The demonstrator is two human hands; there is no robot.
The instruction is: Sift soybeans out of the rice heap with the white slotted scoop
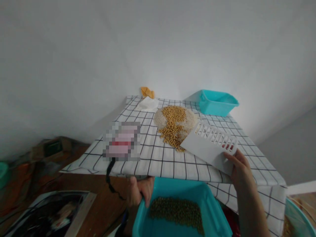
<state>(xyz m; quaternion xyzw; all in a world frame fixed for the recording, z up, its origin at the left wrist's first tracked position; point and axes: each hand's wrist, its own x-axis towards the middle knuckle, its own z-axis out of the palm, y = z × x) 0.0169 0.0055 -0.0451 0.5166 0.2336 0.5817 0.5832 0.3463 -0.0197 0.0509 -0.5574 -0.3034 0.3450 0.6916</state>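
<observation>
Around six o'clock, the left hand (142, 191) has its grip closed over the turquoise basin (177, 186) at its rim, apparently steadying it below the tabletop (150, 159) edge; dark beans (176, 212) lie inside. At four o'clock, the right grip (240, 164) pinches the slotted white board (204, 149), likely by its near end to leave the far edge free beside yellow beans (174, 115); the fingers underneath are partly hidden.

plain pale grey wall (158, 42), reddish-brown floor (101, 207), checked-cloth table (150, 164), soft dim light

Two rectangular turquoise tubs (172, 187) (214, 108), one slotted board (207, 149), two hands (146, 188) (240, 167)
</observation>
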